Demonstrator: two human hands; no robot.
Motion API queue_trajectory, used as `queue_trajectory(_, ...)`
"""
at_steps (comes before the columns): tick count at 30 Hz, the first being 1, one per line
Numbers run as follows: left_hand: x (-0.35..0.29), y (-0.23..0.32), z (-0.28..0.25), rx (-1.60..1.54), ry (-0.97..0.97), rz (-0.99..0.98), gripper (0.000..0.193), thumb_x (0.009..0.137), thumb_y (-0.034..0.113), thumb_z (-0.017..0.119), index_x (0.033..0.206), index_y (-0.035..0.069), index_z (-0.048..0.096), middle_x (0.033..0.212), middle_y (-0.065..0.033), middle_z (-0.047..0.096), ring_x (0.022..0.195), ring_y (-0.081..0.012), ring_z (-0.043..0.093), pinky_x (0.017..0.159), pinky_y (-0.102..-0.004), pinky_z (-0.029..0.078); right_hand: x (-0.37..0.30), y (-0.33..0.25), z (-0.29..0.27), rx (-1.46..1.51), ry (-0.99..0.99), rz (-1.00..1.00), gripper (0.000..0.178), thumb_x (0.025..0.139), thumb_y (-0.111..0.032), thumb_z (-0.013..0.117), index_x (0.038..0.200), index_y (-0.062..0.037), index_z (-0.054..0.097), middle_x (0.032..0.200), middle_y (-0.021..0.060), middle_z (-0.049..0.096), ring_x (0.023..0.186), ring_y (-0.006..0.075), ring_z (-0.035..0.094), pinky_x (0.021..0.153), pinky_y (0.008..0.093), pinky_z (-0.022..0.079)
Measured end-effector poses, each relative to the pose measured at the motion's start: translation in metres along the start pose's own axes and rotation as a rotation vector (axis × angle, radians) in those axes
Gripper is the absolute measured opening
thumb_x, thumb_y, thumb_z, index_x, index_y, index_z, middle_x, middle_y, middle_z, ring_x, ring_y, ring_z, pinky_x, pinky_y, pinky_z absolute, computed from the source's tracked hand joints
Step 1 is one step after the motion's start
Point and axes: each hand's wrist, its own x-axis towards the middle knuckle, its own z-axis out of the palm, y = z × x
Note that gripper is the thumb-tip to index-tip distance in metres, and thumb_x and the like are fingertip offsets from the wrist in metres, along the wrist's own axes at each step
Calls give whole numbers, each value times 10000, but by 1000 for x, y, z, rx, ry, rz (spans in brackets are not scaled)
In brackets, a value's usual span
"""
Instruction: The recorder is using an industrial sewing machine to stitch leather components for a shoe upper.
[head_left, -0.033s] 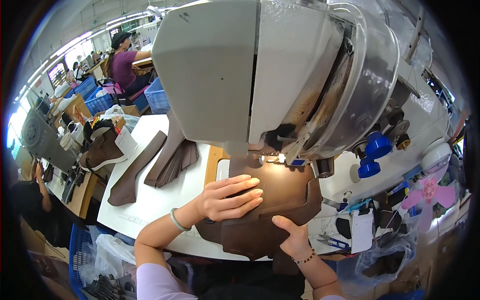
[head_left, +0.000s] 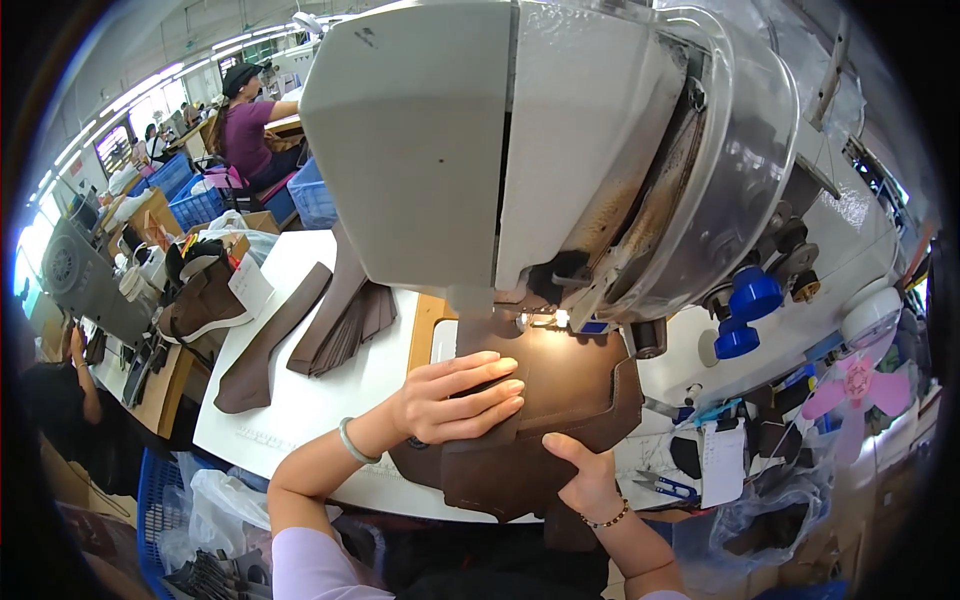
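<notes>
A stitched brown leather shoe upper (head_left: 570, 385) lies under the lit needle area of a grey sewing machine (head_left: 410, 150). My left hand (head_left: 460, 398) rests flat on its left part, fingers stretched toward the right and pressing on the leather. At the near right edge, my right hand (head_left: 588, 478) grips the upper, thumb on top and the other fingers hidden beneath. The upper's near flap hangs past the table's front edge. The needle itself is too small to make out in the glare.
Left on the white table (head_left: 240, 440) lie a stack of brown strips (head_left: 345, 335) and a single strip (head_left: 270, 340). A brown shoe (head_left: 205, 300) stands beyond. Thread snips (head_left: 670, 487) and a pink fan (head_left: 857, 385) are at right. A person (head_left: 250, 140) sits far left.
</notes>
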Motion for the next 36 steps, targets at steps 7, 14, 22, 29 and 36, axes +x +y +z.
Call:
queue_trajectory(7,-1,-1,0,-6,-5,-5,142,768,83,633,898,60,686,961,-63,684,930,-253,665,829,-363,569,3,4,0,-18,10,-1,472,794,61,581,1243,-11,453,1169,116,552,1066,237,572,935,384,476)
queue_trajectory(14,1,-5,4,13,7,-36,154,784,87,618,919,59,687,967,-64,686,946,-252,662,844,-374,568,10,-2,0,-1,-2,-2,464,792,52,589,1233,-10,457,1150,121,559,1039,229,585,910,373,497)
queue_trajectory(22,0,-6,5,4,40,-55,139,778,79,638,904,56,691,956,-63,685,942,-247,662,851,-366,565,11,-2,3,-49,-3,-27,437,795,30,584,1215,-7,472,1129,114,566,1019,220,591,879,351,507)
queue_trajectory(29,-1,-8,6,-5,34,-136,161,766,99,653,917,66,697,976,-57,690,954,-224,657,871,-361,555,18,-1,4,-175,49,-132,409,788,23,608,1182,-9,502,1107,107,579,1001,206,597,862,333,509)
queue_trajectory(36,0,-9,2,-79,-38,-185,279,792,99,604,1055,21,658,1059,-94,662,1002,-260,632,916,-382,522,24,-9,5,7,24,-75,380,776,26,630,1141,-12,532,1072,103,604,975,206,615,852,343,523)
